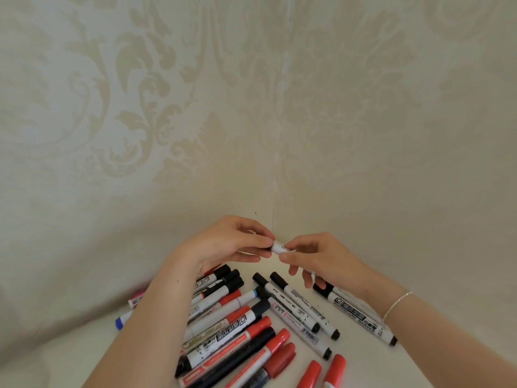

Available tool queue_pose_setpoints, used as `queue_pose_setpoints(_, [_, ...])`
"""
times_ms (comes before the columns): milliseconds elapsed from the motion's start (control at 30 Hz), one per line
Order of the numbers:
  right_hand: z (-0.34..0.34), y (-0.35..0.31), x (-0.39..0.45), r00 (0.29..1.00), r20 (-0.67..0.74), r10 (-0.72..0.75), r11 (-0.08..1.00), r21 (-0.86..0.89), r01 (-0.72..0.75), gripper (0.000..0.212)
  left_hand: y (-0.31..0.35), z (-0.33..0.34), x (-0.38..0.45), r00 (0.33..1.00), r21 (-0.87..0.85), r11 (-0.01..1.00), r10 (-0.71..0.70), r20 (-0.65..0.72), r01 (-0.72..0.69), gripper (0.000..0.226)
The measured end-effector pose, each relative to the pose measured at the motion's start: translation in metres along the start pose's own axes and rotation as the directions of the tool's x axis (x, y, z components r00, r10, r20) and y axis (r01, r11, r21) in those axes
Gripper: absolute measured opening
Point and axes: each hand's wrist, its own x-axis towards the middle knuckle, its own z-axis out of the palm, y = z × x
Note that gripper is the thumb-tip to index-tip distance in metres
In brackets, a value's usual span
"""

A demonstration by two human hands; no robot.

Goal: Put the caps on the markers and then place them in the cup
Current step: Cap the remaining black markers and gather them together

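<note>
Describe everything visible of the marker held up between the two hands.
The held marker shows only a short stretch of white barrel with black print and a dark band at its left end; it looks like plastic. It lies roughly level above the pile, near the wall corner. The left hand pinches the dark end, the right hand grips the barrel. Whether the cap is fully seated is hidden.

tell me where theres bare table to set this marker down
Bare table lies left of the left forearm, beyond the blue-capped marker. Another patch sits right of the rightmost black-capped marker. Between the forearms the marker pile crowds everything.
</note>
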Motion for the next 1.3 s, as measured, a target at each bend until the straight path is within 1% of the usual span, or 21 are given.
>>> queue_pose_setpoints(67, [0.001, 0.001, 0.0, 1.0, -0.012, 0.008, 1.0, 0.019, -0.008, 0.021, 0.0, 0.0, 0.0, 1.0, 0.006, 1.0, -0.004, 0.006, 0.004, 0.016])
queue_pose_setpoints(133, [0.002, 0.001, 0.001, 0.999, -0.036, 0.0, 1.0, -0.014, 0.0, 0.022, -0.001, 0.002, 0.001, 1.0, 0.011, 1.0, -0.008, 0.012, 0.007, 0.016])
queue_pose_setpoints(233, [0.004, 0.0, 0.002, 0.996, -0.081, -0.033, 0.997, -0.071, 0.028, 0.018, -0.002, 0.005, 0.003, 1.0, 0.012, 1.0, -0.009, 0.02, 0.008, 0.015])
queue_pose_setpoints(333, [0.005, -0.001, 0.002, 0.991, -0.114, -0.065, 0.992, -0.117, 0.052, 0.013, -0.002, 0.008, 0.003, 0.998, -0.017, 1.0, -0.022, 0.06, 0.023, 0.017])
queue_pose_setpoints(400, [0.007, -0.003, 0.001, 0.988, -0.128, -0.085, 0.991, -0.118, 0.07, 0.013, -0.002, 0.011, 0.004, 0.997, -0.021, 0.999, -0.031, 0.067, 0.033, 0.016])
queue_pose_setpoints(500, [0.009, -0.007, 0.001, 0.985, -0.154, -0.072, 0.995, -0.08, 0.06, 0.017, -0.003, 0.017, 0.008, 1.0, 0.043, 0.999, -0.007, -0.004, 0.007, 0.016])
queue_pose_setpoints(600, [0.007, -0.009, 0.001, 0.987, -0.157, -0.036, 0.998, -0.058, 0.027, 0.012, -0.006, 0.026, 0.014, 0.989, 0.165, 0.985, 0.071, -0.127, -0.05, 0.023])
queue_pose_setpoints(633, [0.006, -0.011, -0.001, 0.989, -0.144, -0.022, 0.999, -0.031, 0.018, 0.011, -0.006, 0.027, 0.016, 0.983, 0.197, 0.978, 0.1, -0.154, -0.068, 0.025])
queue_pose_setpoints(700, [0.004, -0.015, -0.004, 0.995, -0.1, 0.008, 0.996, 0.085, 0.0, 0.013, -0.006, 0.028, 0.016, 0.977, 0.237, 0.966, 0.14, -0.162, -0.099, 0.027])
queue_pose_setpoints(767, [0.001, -0.016, -0.002, 0.998, -0.037, 0.047, 0.974, 0.225, -0.037, 0.021, -0.003, 0.023, 0.013, 0.973, 0.286, 0.951, 0.167, -0.16, -0.116, 0.026])
queue_pose_setpoints(800, [0.0, -0.014, 0.001, 0.996, -0.035, 0.082, 0.961, 0.267, -0.069, 0.024, 0.0, 0.019, 0.01, 0.963, 0.328, 0.937, 0.188, -0.191, -0.118, 0.025])
queue_pose_setpoints(833, [0.0, -0.009, 0.006, 0.991, -0.057, 0.123, 0.956, 0.273, -0.104, 0.022, 0.002, 0.013, 0.008, 0.94, 0.374, 0.92, 0.222, -0.259, -0.115, 0.024])
queue_pose_setpoints(867, [0.0, -0.004, 0.009, 0.983, -0.102, 0.153, 0.969, 0.211, -0.129, 0.02, 0.004, 0.006, 0.006, 0.895, 0.409, 0.906, 0.267, -0.358, -0.107, 0.024])
queue_pose_setpoints(900, [0.002, 0.003, 0.013, 0.977, -0.143, 0.156, 0.986, 0.082, -0.146, 0.02, 0.006, -0.003, 0.004, 0.83, 0.42, 0.902, 0.31, -0.463, -0.102, 0.024])
queue_pose_setpoints(933, [0.006, 0.01, 0.014, 0.98, -0.138, 0.143, 0.986, -0.065, -0.153, 0.021, 0.007, -0.012, 0.002, 0.758, 0.406, 0.908, 0.339, -0.557, -0.108, 0.026])
queue_pose_setpoints(967, [0.012, 0.016, 0.014, 0.988, -0.086, 0.132, 0.969, -0.199, -0.147, 0.022, 0.006, -0.02, 0.001, 0.697, 0.381, 0.917, 0.35, -0.626, -0.119, 0.027])
queue_pose_setpoints(1000, [0.02, 0.021, 0.014, 0.992, -0.015, 0.127, 0.942, -0.311, -0.125, 0.023, 0.006, -0.027, 0.0, 0.658, 0.362, 0.924, 0.35, -0.666, -0.124, 0.028])
queue_pose_setpoints(1067, [0.037, 0.027, 0.015, 0.991, 0.09, 0.102, 0.875, -0.482, -0.046, 0.026, 0.003, -0.031, 0.0, 0.64, 0.357, 0.927, 0.342, -0.688, -0.112, 0.029])
queue_pose_setpoints(1133, [0.05, 0.03, 0.021, 0.993, 0.106, 0.055, 0.791, -0.612, 0.022, 0.029, 0.001, -0.029, 0.002, 0.653, 0.36, 0.927, 0.336, -0.678, -0.103, 0.028])
queue_pose_setpoints(1200, [0.058, 0.03, 0.028, 0.995, 0.091, 0.049, 0.733, -0.68, 0.026, 0.029, 0.0, -0.025, 0.005, 0.675, 0.366, 0.925, 0.335, -0.658, -0.103, 0.027])
queue_pose_setpoints(1300, [0.059, 0.031, 0.034, 0.992, 0.107, 0.068, 0.719, -0.694, 0.025, 0.032, -0.002, -0.021, 0.007, 0.704, 0.365, 0.924, 0.335, -0.626, -0.116, 0.026])
